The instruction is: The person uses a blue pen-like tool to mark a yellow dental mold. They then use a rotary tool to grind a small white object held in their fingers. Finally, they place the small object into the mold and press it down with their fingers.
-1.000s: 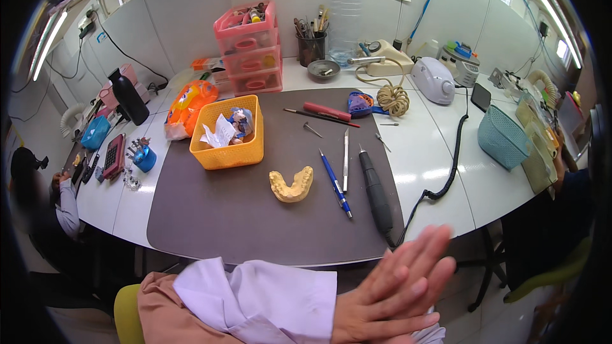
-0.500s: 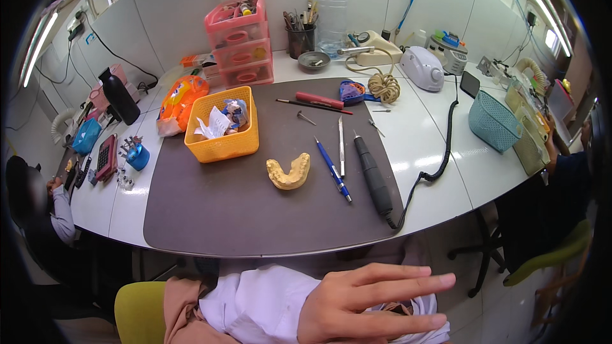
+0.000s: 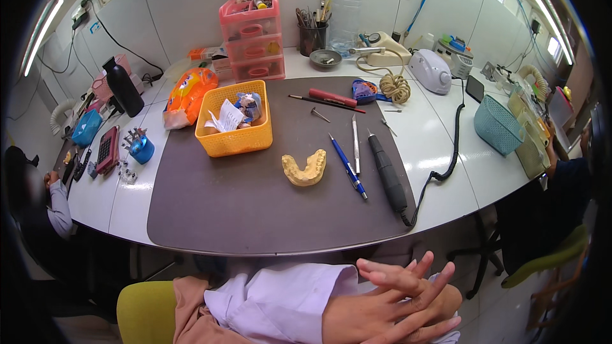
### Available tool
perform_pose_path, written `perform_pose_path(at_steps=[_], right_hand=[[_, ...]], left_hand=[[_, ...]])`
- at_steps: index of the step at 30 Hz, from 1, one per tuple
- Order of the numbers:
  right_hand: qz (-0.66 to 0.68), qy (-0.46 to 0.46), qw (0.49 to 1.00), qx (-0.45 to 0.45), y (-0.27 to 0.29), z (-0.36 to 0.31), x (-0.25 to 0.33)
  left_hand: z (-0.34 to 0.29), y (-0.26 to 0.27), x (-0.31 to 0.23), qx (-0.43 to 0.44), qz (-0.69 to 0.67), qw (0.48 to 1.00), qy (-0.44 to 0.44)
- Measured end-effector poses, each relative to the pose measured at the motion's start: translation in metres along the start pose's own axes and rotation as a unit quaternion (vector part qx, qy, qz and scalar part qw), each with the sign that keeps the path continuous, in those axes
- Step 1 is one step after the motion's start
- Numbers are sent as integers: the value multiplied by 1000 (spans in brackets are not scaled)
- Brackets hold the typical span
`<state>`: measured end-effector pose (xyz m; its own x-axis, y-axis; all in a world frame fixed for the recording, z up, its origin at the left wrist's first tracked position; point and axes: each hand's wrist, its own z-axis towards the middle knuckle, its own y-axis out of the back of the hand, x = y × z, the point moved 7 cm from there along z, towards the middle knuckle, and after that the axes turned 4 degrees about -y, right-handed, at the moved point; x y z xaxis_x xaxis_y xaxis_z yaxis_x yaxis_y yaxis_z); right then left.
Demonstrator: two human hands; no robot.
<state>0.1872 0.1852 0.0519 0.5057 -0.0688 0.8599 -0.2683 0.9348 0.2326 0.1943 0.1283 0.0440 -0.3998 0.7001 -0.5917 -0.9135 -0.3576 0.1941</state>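
Note:
At the lower right, below the table edge, my left hand [image 3: 360,320] lies across my lap with its fingers stretched and apart. My right hand [image 3: 444,302] meets it there, mostly hidden behind it. The fingers of both hands cross each other, and neither holds an object. On the brown mat [image 3: 217,210] in front of me sits a yellowish plaster dental cast [image 3: 305,171], shaped like a horseshoe with teeth. To its right lie a blue mechanical pencil [image 3: 348,167], a slim silver hand tool [image 3: 356,144] and a black dental handpiece [image 3: 387,175] with a coiled cord.
A yellow basket [image 3: 237,141] holds wrapped items and paper. Behind it stand pink drawers [image 3: 256,43], a brush cup [image 3: 312,39] and a clear bottle [image 3: 346,9]. A teal basket [image 3: 498,125] is at right. People sit at far left [image 3: 58,207] and far right [image 3: 570,172].
My left hand has turned and shifted slightly right, and the right hand's fingers now show, crossed with it. The table scene has shifted slightly right in view.

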Motion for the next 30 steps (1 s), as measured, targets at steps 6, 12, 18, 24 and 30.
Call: perform_pose_path(at_steps=[6,12,18,24,30], right_hand=[[29,-145,985,91,-10,-9,-38],[77,-158,977,120,-12,-2,-49],[88,-171,972,137,-6,6,-55],[100,-171,968,152,-4,15,-63],[100,-153,966,183,2,27,-59]], left_hand=[[0,11,9,117,216,967,73],[3,21,-4,126,204,968,77],[5,42,-12,144,216,962,88],[7,52,-13,161,239,952,107],[12,65,-16,180,272,936,131]])
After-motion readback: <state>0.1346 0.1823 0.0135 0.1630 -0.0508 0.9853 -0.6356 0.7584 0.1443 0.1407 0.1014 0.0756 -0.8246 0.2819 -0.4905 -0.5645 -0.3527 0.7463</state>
